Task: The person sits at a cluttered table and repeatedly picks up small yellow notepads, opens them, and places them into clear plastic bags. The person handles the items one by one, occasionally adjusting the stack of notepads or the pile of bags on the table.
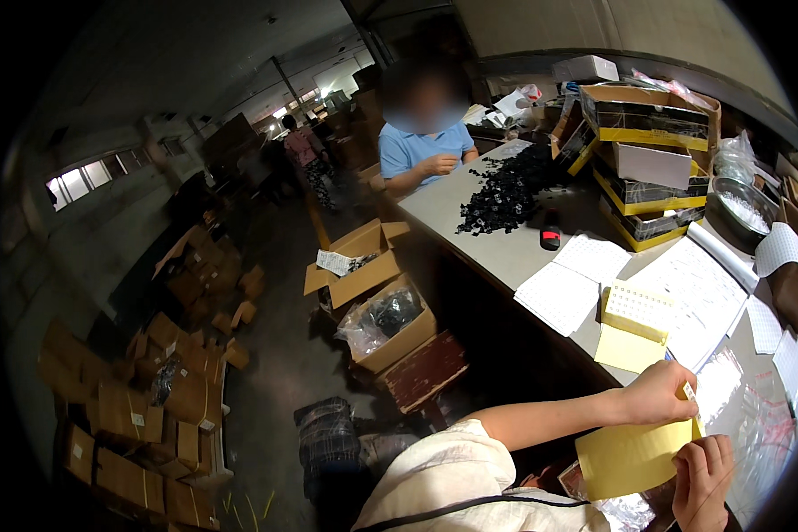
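Plainly, our smooth grey table (496, 248) bears angular black pieces (505, 191) at two o'clock. Toward four, a thin yellow sheet (634, 459) meets our curled right hand (708, 479), whose grip we cannot tell; our left hand (661, 393) pinches a slim white label (690, 391).

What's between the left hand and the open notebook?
Yellow paper, its far part covered in rows of small pale labels, lies between left hand and notebook; head view shows it.

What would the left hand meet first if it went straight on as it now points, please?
The left hand points rightward, so it would probably meet the crinkled plastic film first; its height above the table is unclear, so it might pass over.
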The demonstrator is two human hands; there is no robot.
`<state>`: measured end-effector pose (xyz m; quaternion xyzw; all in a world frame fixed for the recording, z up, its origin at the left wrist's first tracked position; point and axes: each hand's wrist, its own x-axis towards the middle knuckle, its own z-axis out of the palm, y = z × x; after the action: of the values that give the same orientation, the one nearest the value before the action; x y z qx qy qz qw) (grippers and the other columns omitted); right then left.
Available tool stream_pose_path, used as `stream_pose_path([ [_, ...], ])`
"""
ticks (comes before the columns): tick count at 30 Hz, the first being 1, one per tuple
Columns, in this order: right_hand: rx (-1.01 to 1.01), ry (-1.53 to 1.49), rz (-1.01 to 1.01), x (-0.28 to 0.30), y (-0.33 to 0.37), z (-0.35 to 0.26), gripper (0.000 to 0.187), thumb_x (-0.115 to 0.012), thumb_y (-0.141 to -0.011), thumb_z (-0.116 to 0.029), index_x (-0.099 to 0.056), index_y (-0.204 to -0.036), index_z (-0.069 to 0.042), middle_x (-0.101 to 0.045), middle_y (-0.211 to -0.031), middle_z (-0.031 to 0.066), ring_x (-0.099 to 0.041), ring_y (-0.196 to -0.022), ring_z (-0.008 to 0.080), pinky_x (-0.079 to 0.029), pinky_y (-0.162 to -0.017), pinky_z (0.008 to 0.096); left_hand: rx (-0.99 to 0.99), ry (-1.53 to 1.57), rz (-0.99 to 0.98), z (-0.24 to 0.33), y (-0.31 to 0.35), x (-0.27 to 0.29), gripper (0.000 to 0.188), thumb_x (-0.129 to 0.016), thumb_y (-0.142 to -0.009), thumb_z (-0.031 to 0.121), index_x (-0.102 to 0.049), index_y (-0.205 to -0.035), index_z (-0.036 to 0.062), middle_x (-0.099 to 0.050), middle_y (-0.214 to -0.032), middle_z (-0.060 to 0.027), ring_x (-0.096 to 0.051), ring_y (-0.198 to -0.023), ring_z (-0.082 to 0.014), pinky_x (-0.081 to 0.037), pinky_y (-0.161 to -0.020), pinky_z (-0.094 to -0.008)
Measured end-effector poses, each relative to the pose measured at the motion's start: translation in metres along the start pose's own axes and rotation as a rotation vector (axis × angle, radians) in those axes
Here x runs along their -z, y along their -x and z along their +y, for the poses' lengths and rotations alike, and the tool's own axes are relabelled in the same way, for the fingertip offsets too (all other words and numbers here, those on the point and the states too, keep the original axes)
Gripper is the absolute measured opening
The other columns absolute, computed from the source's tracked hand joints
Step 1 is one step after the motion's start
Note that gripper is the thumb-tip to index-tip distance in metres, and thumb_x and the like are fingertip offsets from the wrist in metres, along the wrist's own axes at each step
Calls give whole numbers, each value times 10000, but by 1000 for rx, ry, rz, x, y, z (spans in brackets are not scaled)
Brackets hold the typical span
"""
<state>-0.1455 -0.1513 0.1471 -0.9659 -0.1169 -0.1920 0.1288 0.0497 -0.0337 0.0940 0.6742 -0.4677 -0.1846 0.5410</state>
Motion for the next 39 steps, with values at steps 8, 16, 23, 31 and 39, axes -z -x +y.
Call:
stream_pose_path([
  [8, -254, -206, 207, 18, 22, 15, 184, -724, -883, 5, -686, -1059, -30, -696, -1042, 159, -683, -963, 323, -549, -842, 411, -321, -185, 3, -16, 1, -25, 121, -780, -753, 160, -757, -796, 50, -628, -1305, -267, -568, -1234, -396, -433, -1057, -461],
  [16, -347, -292, 415, 16, 37, 55, 228, -789, -765, 5, -638, -936, 20, -659, -831, 132, -623, -757, 290, -461, -680, 374, -454, -224, -256, -57, -16, -23, 156, -779, -851, 196, -725, -899, 58, -683, -1347, -146, -535, -1358, -394, -388, -1111, -534],
  [23, -844, -967, 247, 27, 29, 97, 157, -775, -906, -83, -645, -963, -15, -639, -894, 9, -599, -851, 90, -479, -758, 247, -426, -225, -363, -25, -19, -10, 152, -806, -845, 182, -761, -959, 93, -703, -1291, -113, -555, -1333, -328, -378, -1131, -475],
  [31, -624, -453, -163, -10, 19, 114, 240, -683, -949, -220, -675, -1051, -4, -718, -919, 178, -702, -837, 308, -549, -781, 401, -537, -281, -401, -26, -9, -16, 140, -767, -863, 197, -699, -844, 77, -710, -1315, -91, -576, -1334, -262, -333, -1142, -465],
  [39, -693, -107, -209, -34, 7, 123, 319, -730, -930, -292, -616, -1049, -19, -701, -905, 190, -691, -819, 376, -526, -720, 453, -501, -259, -368, -26, -11, -13, 134, -777, -825, 192, -718, -846, 73, -620, -1421, -203, -545, -1363, -321, -337, -1139, -436],
])
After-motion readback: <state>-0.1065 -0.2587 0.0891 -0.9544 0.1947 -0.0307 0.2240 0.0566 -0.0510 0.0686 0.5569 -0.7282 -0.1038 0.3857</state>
